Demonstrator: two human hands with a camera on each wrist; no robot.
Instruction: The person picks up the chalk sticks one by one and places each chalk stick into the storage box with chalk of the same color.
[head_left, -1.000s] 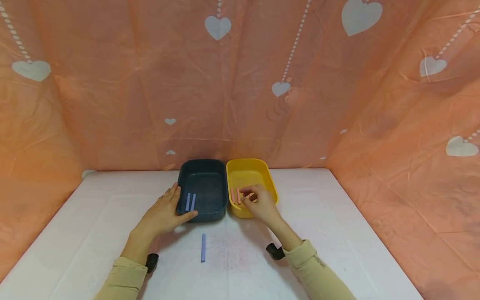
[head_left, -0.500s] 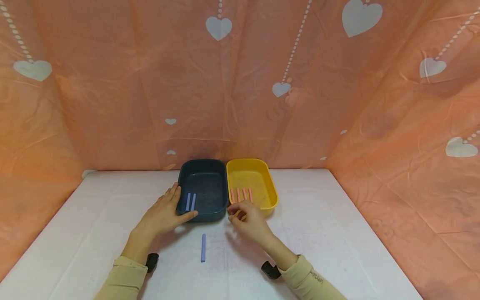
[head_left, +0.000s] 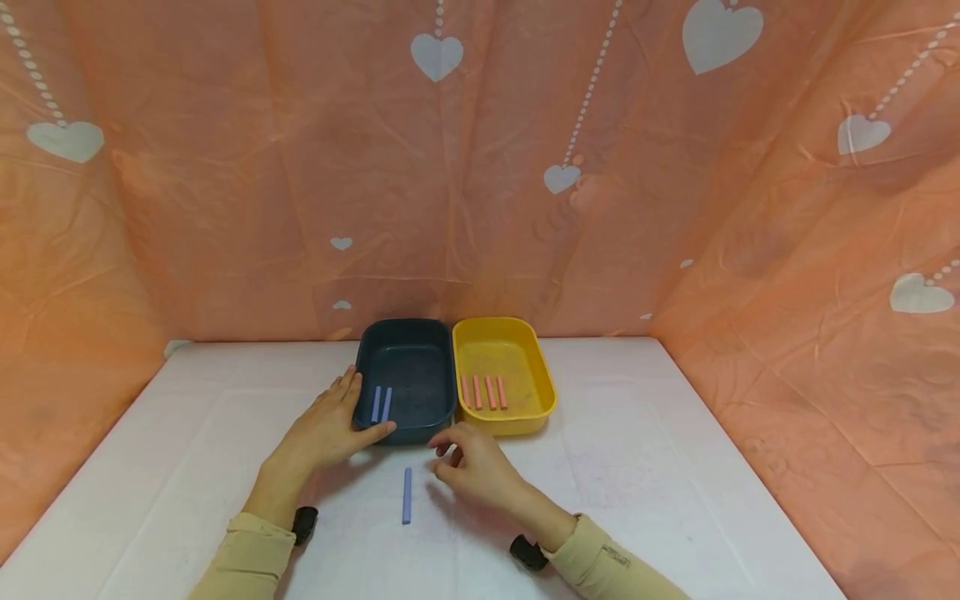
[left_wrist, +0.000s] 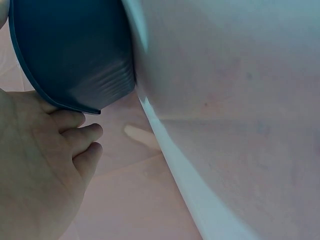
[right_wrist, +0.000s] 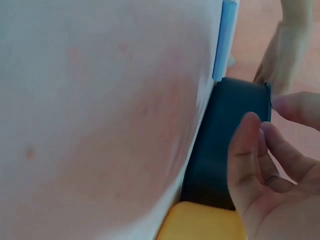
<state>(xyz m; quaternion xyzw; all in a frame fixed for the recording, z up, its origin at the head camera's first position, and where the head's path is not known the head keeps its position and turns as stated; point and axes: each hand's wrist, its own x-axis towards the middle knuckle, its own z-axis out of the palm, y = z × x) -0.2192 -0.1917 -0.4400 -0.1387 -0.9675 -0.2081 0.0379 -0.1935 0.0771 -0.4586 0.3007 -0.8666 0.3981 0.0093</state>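
Observation:
My left hand [head_left: 326, 425] rests against the near left corner of the dark blue tray [head_left: 412, 433], fingers along its side and thumb over the front rim. In the left wrist view, the fingers [left_wrist: 82, 132] touch the tray's edge. Two purple chalk sticks [head_left: 381, 404] lie inside that tray. My right hand [head_left: 480, 467] hovers in front of the trays with fingers loosely bent and holding nothing. To its left, one purple chalk stick [head_left: 407, 496] lies on the table; the right wrist view shows this stick [right_wrist: 226, 40] as blue. Several pink chalk sticks [head_left: 490, 392] lie in the yellow tray [head_left: 517, 427].
Both trays stand side by side at the back of the white-covered table [head_left: 637, 467]. Behind them hangs an orange curtain [head_left: 495, 250] with white hearts, which also closes off both sides.
My right hand has let go of a pink chalk stick in the yellow tray and moved left and nearer, towards the loose purple stick. My left hand has stayed on the dark tray.

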